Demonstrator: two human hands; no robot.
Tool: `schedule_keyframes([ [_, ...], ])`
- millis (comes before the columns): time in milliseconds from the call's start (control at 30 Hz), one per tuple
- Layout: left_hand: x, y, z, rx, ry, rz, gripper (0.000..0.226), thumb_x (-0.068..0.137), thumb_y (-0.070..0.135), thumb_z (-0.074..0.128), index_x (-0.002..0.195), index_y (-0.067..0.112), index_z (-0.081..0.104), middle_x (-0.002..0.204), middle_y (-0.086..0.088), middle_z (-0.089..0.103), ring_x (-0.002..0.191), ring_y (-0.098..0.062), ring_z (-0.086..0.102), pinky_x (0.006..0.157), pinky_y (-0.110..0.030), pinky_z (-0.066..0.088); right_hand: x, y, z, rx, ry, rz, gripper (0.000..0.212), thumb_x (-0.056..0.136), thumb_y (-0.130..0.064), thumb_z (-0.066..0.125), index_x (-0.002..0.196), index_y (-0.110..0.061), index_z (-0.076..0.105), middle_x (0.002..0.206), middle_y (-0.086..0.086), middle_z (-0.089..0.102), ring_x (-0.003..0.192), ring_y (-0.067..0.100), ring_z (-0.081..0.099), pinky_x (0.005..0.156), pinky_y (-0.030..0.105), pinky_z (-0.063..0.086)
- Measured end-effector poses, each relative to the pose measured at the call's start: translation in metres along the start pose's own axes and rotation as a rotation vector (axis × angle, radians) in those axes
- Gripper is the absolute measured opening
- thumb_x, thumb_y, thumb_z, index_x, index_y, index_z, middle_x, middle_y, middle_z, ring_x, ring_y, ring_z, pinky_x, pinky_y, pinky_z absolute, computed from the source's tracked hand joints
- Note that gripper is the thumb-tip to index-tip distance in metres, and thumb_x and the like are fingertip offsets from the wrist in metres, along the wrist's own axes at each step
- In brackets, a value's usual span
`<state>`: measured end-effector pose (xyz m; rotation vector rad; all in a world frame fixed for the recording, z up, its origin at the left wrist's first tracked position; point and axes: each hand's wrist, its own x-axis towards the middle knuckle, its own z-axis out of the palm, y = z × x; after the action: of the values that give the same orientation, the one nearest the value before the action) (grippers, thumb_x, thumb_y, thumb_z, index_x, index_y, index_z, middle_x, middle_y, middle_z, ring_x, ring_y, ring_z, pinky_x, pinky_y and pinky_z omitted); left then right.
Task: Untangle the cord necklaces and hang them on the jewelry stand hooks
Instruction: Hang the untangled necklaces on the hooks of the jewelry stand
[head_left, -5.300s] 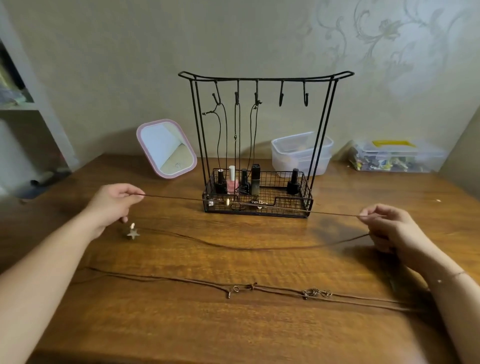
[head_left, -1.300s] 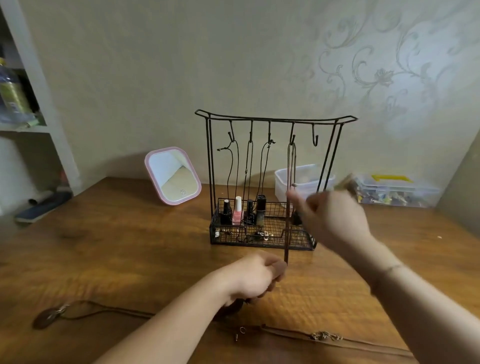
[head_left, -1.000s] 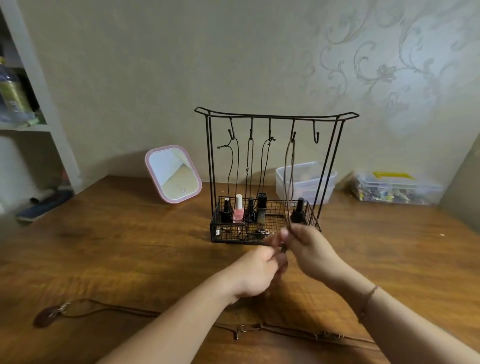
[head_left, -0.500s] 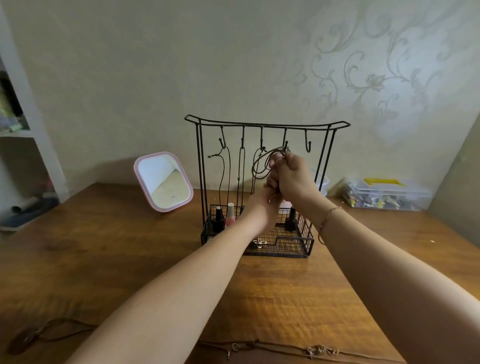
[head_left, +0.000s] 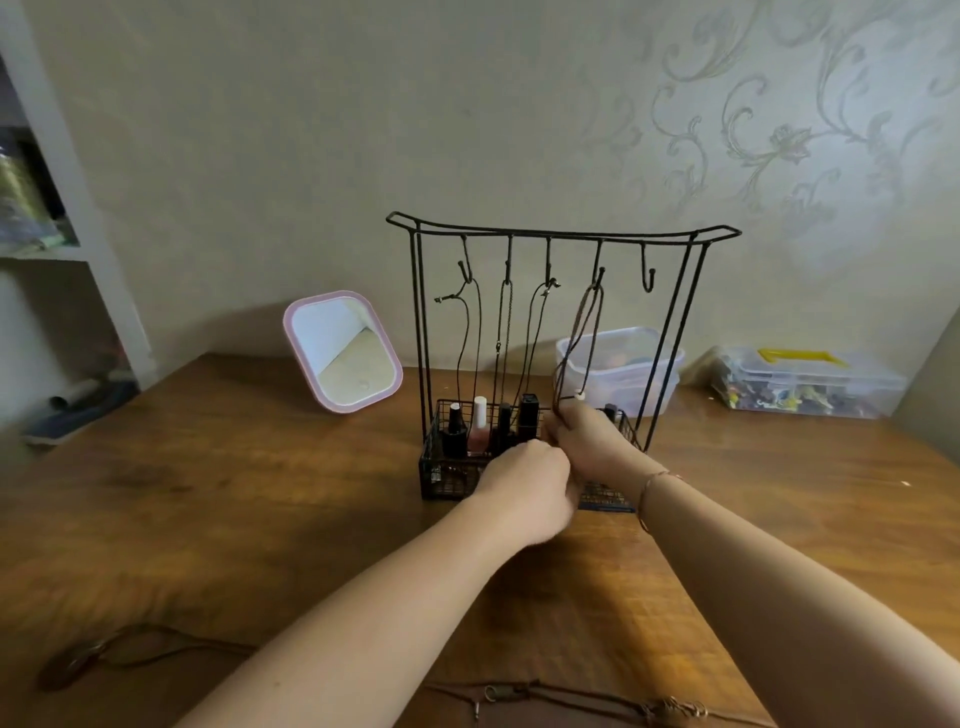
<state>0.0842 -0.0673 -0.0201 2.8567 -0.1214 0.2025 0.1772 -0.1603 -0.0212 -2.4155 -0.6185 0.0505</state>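
Right grip (head_left: 584, 439) pinches hung cord necklace (head_left: 584, 338).

The jewelry stand (head_left: 563, 358) stands mid-table (head_left: 208, 519), with a mirror (head_left: 343, 353) to its left. Two boxes (head_left: 621, 374) sit behind and to its right. Loose necklaces (head_left: 571, 699) lie along the near edge.

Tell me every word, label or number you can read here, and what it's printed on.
None can be read.
Nail polish bottles in the jewelry stand basket: any labels too small to read.
Blue patch at the basket's front, below the right hand: too blurred to tell whether it bears print.
Clear plastic box with the yellow handle: no legible text.
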Motion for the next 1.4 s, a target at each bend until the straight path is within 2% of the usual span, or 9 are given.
schedule_keyframes([
  [133, -0.016, -0.009, 0.003, 0.124, -0.039, 0.045, 0.033, 0.101, 0.031, 0.048, 0.118, 0.009, 0.065, 0.107, -0.008, 0.059, 0.101, -0.026, 0.056, 0.086, -0.041, 0.052, 0.001, -0.007, 0.007, -0.291, -0.165, -0.014, 0.03, 0.104, -0.031, 0.042, 0.081, -0.017, 0.053, 0.084, 0.005, 0.06, 0.084, 0.025, 0.059, 0.074, 0.036, 0.047],
  [433, -0.055, -0.033, -0.001, 0.034, 0.081, 0.266, 0.036, 0.1, 0.033, 0.048, 0.127, 0.014, 0.063, 0.127, 0.002, 0.059, 0.123, -0.015, 0.048, 0.101, -0.037, 0.048, -0.027, 0.011, -0.01, -0.493, -0.048, -0.067, 0.043, 0.093, -0.058, 0.053, 0.073, -0.02, 0.052, 0.072, -0.003, 0.058, 0.063, 0.01, 0.056, 0.052, 0.024, 0.043],
  [567, -0.075, -0.05, -0.004, 0.011, 0.014, 0.276, 0.033, 0.1, 0.035, 0.05, 0.125, 0.018, 0.065, 0.129, 0.007, 0.057, 0.122, -0.01, 0.046, 0.101, -0.035, 0.046, -0.042, 0.012, -0.008, -0.653, -0.043, -0.064, 0.051, 0.089, -0.072, 0.045, 0.084, -0.022, 0.058, 0.078, -0.005, 0.059, 0.073, 0.013, 0.059, 0.067, 0.034, 0.057],
  [767, -0.094, -0.059, -0.006, -0.007, -0.045, 0.249, 0.035, 0.101, 0.036, 0.052, 0.132, 0.023, 0.061, 0.139, 0.01, 0.051, 0.128, -0.006, 0.044, 0.107, -0.029, 0.041, -0.04, -0.004, -0.005, -0.491, -0.109, -0.117, 0.03, 0.093, -0.049, 0.06, 0.086, -0.02, 0.056, 0.082, -0.004, 0.059, 0.072, 0.01, 0.056, 0.058, 0.023, 0.047],
  [867, -0.106, -0.066, -0.009, -0.002, -0.09, 0.254, 0.032, 0.101, 0.036, 0.052, 0.13, 0.027, 0.061, 0.138, 0.014, 0.051, 0.128, -0.002, 0.041, 0.108, -0.029, 0.04, -0.043, -0.003, -0.01, -0.422, -0.101, -0.135, 0.035, 0.09, -0.042, 0.067, 0.11, -0.014, 0.065, 0.104, 0.002, 0.068, 0.091, 0.016, 0.064, 0.078, 0.029, 0.057],
  [967, -0.12, -0.07, -0.015, -0.022, -0.158, 0.249, 0.03, 0.1, 0.04, 0.053, 0.127, 0.032, 0.062, 0.135, 0.02, 0.052, 0.125, 0.003, 0.041, 0.107, -0.029, 0.041, -0.056, 0.007, -0.02, -0.4, 0.005, -0.137, 0.043, 0.09, -0.039, 0.067, 0.125, -0.014, 0.062, 0.12, 0.003, 0.067, 0.109, 0.021, 0.063, 0.091, 0.034, 0.055],
  [1067, -0.135, -0.064, -0.018, -0.079, -0.231, 0.251, 0.03, 0.097, 0.046, 0.055, 0.124, 0.034, 0.063, 0.129, 0.023, 0.054, 0.12, 0.007, 0.042, 0.105, -0.029, 0.042, -0.091, 0.012, -0.024, -0.382, 0.281, -0.327, 0.028, 0.091, -0.043, 0.059, 0.108, -0.023, 0.069, 0.103, -0.006, 0.067, 0.095, 0.013, 0.062, 0.078, 0.035, 0.056],
  [1233, -0.147, -0.045, -0.003, -0.009, -0.217, 0.277, 0.055, 0.087, 0.064, 0.059, 0.131, 0.031, 0.059, 0.134, 0.018, 0.049, 0.124, -0.001, 0.037, 0.104, -0.028, 0.038, -0.16, -0.001, -0.012, -0.396, -0.381, -0.498, 0.049, 0.074, -0.081, 0.054, 0.091, -0.036, 0.059, 0.088, -0.022, 0.052, 0.081, -0.001, 0.05, 0.065, 0.022, 0.044],
  [1400, -0.146, -0.032, 0.013, -0.152, -0.08, 0.293, 0.01, 0.089, 0.034, 0.07, 0.084, 0.036, 0.061, 0.103, 0.021, 0.057, 0.102, -0.003, 0.044, 0.096, -0.032, 0.041, -0.188, -0.002, 0.013, -0.423, -0.29, -0.473, 0.019, 0.089, -0.049, 0.061, 0.095, -0.031, 0.058, 0.103, -0.02, 0.045, 0.101, 0.008, 0.04, 0.078, 0.023, 0.041],
])
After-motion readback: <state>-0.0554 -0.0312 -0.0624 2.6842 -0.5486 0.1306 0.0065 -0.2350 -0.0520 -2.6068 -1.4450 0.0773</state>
